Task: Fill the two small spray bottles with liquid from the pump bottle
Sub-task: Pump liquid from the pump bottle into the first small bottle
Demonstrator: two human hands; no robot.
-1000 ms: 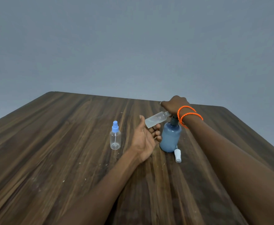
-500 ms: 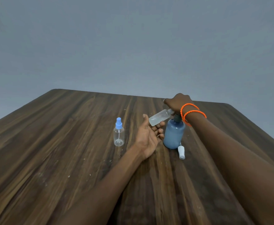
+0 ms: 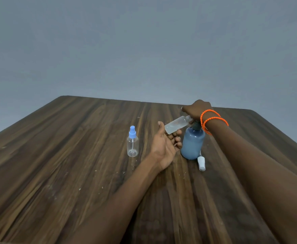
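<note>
On the dark wooden table, a blue pump bottle stands under the right hand, whose fingers curl over its pump head. The left hand cradles an uncapped spray bottle tilted toward the pump (fingers loosely curled). A capped spray bottle stands well left; a white cap lies beside the pump bottle's base.

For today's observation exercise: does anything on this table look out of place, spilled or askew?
One thing: a white spray cap lies on its side on the table beside the blue pump bottle, off its bottle. No spill shows. The capped spray bottle stands upright.
</note>
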